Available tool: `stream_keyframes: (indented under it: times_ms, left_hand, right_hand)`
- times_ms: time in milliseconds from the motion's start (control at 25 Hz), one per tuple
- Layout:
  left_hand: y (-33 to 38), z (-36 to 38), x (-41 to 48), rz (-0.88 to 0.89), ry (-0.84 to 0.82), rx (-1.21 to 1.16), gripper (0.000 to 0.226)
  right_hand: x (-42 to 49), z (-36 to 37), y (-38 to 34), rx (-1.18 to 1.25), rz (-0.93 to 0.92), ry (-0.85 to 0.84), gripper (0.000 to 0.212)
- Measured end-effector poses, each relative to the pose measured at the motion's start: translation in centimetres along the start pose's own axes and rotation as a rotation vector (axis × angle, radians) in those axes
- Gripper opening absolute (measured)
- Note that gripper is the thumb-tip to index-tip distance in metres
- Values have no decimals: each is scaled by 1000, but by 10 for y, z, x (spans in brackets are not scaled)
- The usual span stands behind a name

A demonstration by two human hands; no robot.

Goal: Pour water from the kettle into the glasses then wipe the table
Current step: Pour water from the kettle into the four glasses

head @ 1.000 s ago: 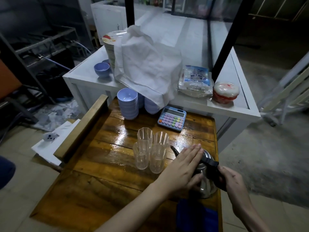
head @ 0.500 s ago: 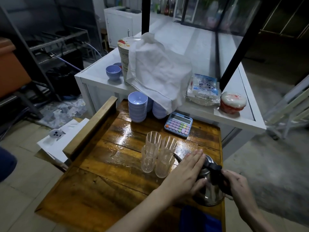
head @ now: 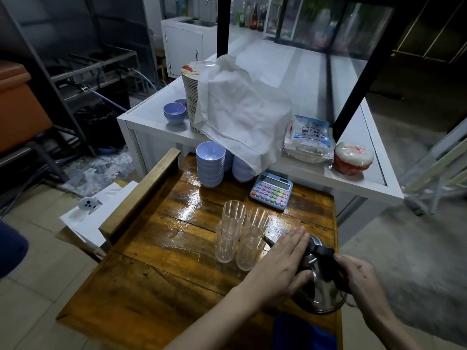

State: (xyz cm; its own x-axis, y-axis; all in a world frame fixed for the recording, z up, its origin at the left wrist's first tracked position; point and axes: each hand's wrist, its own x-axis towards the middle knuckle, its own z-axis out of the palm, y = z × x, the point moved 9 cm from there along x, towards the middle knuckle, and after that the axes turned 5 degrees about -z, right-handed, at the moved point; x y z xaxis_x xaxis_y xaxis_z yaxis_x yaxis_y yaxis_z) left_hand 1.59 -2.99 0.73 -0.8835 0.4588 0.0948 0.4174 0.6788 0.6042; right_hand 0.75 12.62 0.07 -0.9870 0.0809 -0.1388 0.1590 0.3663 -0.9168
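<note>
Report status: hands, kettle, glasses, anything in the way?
Left hand flat on kettle lid, right hand gripping handle. Four glasses clustered at spout. Calculator behind them, clear.

A white counter (head: 298, 170) runs away toward a white cabinet (head: 184, 46) and a row of bottles (head: 252, 15) under dim light. Pale floor tiles (head: 45, 279) lie at left, grey concrete (head: 404, 248) at right. A dark metal rack (head: 83, 72) stands at left.
</note>
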Motion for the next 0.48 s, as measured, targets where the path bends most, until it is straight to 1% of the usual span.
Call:
stream_keyframes:
  times_ms: [160, 240, 280, 480]
  left_hand:
    - [3, -2, -1, -10, -2, -12, 69]
    - [4, -3, -1, -14, -6, -17, 69]
    - [4, -3, -1, -15, -9, -20, 69]
    - [6, -3, 0, -18, -18, -18, 69]
  right_hand:
    - [2, -1, -4, -53, -41, -23, 53]
    - [2, -4, -5, -65, -55, -10, 41]
    - [3, -5, -6, -74, -65, -3, 38]
    - [6, -9, -7, -103, -94, 7, 40]
